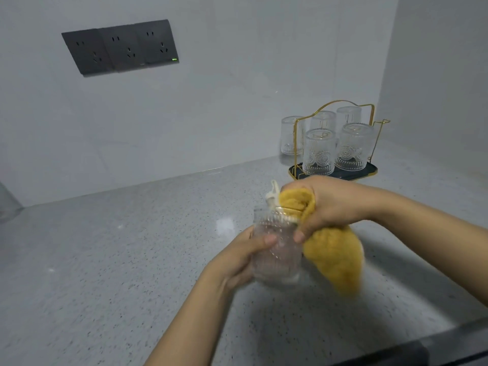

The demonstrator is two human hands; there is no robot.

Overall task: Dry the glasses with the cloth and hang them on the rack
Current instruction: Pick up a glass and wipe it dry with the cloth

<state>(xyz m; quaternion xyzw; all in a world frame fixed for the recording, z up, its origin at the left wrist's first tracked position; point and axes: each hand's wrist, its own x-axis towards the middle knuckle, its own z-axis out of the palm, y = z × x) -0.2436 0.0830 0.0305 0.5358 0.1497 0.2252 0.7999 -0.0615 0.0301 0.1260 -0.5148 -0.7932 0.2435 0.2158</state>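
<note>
One glass, clear with embossed relief, is held above the speckled grey surface, mouth upward and slightly tilted. Left hand grips its side, thumb across the front. Right hand clutches a mustard-yellow cloth at the rim, part pushed into the mouth, the remainder hanging beside the glass. Five matching glasses sit inverted on the gold wire rack near the wall corner.
</note>
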